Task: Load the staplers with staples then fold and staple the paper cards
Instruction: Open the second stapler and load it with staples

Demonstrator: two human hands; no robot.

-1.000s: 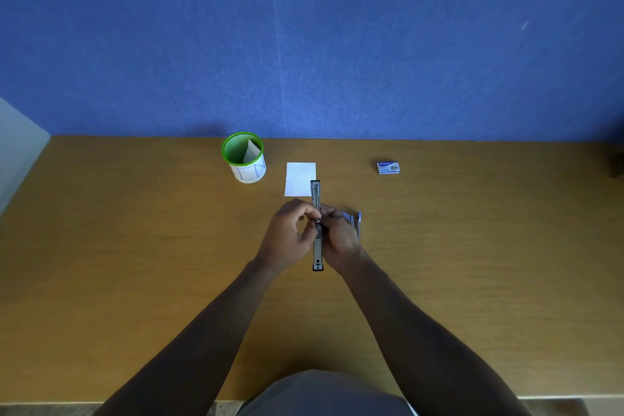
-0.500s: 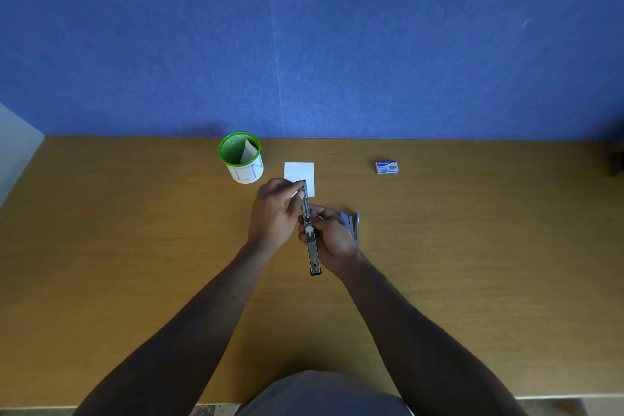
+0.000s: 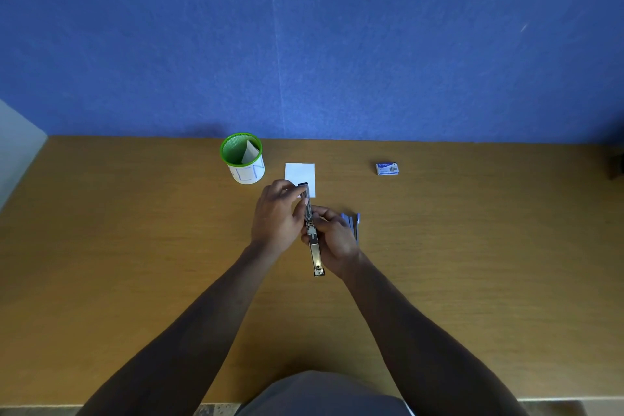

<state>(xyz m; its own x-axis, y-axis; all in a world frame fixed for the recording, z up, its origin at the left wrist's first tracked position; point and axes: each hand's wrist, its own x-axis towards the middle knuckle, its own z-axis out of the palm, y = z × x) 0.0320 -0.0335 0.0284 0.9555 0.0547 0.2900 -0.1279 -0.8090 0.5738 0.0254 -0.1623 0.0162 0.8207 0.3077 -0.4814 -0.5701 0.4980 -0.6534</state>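
Note:
A long metal stapler (image 3: 314, 240), swung fully open, lies lengthwise between my hands at the middle of the table. My right hand (image 3: 332, 238) grips its middle from the right side. My left hand (image 3: 278, 216) holds its far end, fingers curled over the top near the head. A white paper card (image 3: 300, 176) lies flat just beyond the stapler's far end. A second, blue-grey stapler (image 3: 353, 224) lies right of my right hand, partly hidden by it. A small blue box of staples (image 3: 387, 168) sits farther right.
A green-rimmed mesh cup (image 3: 242, 159) holding a folded card stands at the back left of the card. The wooden table (image 3: 135, 246) ends at a blue wall behind. A dark object (image 3: 618, 165) shows at the far right edge.
My left hand moved from the stapler's middle up to its far end. The stapler's far end tilted slightly to the left.

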